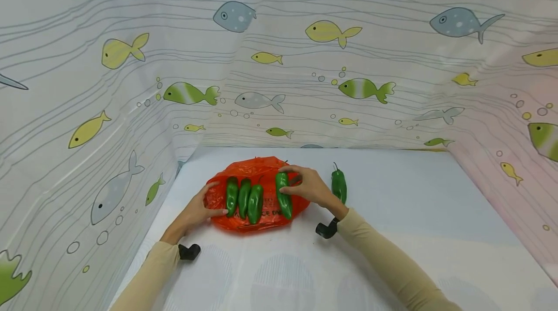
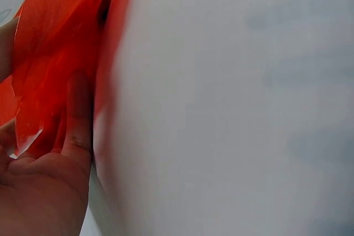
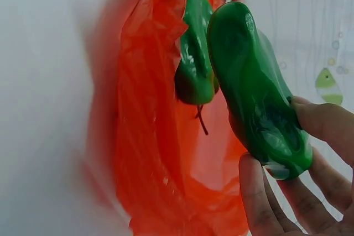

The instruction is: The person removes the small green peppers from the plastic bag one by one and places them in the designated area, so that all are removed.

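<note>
In the head view, my right hand (image 1: 310, 186) pinches a long green chili pepper (image 1: 284, 197) between thumb and fingers, over the right part of a red plastic bag (image 1: 248, 168). The right wrist view shows that held pepper (image 3: 249, 87) close up, gripped near one end. Three more green peppers (image 1: 243, 199) lie side by side on the bag. At the bag's left edge is my left hand (image 1: 194, 211), its thumb and fingers spread, the thumb tip by the leftmost pepper. Red plastic (image 2: 61, 42) lies against the left fingers (image 2: 79, 109).
Another green pepper (image 1: 338, 186) with a thin stem lies on the white table (image 1: 405, 194), right of the bag and behind my right wrist. Fish-printed sheeting (image 1: 301, 69) encloses the back and sides. Black wrist mounts (image 1: 189, 252) sit under both forearms.
</note>
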The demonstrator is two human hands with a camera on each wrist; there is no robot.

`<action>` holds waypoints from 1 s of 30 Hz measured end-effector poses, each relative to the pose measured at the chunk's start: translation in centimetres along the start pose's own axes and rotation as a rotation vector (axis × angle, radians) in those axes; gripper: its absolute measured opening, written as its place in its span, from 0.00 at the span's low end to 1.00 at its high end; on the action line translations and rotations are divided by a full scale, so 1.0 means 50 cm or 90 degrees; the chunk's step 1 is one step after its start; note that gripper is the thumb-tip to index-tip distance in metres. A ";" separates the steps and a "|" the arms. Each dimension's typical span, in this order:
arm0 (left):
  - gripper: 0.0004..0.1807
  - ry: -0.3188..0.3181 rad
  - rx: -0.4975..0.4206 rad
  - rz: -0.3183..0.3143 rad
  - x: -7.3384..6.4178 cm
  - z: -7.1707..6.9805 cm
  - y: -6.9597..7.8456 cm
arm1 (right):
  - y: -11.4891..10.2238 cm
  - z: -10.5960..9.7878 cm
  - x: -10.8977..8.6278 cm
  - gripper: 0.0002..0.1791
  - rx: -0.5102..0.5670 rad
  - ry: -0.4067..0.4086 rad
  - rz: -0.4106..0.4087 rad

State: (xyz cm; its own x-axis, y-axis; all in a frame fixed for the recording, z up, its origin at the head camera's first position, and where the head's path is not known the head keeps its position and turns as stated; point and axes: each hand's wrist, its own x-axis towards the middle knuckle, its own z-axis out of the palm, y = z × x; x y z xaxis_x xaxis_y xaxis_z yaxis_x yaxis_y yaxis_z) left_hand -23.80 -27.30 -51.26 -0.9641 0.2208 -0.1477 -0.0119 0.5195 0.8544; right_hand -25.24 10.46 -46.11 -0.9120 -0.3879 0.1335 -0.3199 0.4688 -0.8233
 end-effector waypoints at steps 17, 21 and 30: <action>0.55 -0.004 0.007 0.008 -0.001 0.001 -0.002 | 0.029 -0.044 -0.027 0.30 0.019 0.016 0.008; 0.55 -0.004 0.000 0.002 0.001 0.000 -0.004 | 0.033 -0.057 -0.027 0.31 0.012 0.024 0.016; 0.56 -0.003 -0.014 -0.002 0.001 -0.001 -0.008 | 0.038 -0.085 -0.040 0.32 0.001 0.042 0.030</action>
State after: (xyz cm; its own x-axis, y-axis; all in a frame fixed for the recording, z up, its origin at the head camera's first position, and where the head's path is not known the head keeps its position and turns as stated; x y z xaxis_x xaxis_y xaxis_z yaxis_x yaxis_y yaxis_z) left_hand -23.88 -27.53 -51.57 -0.9629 0.2227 -0.1523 -0.0208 0.5014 0.8649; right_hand -25.12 15.51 -45.60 -0.9412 -0.3115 0.1307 -0.2756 0.4845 -0.8302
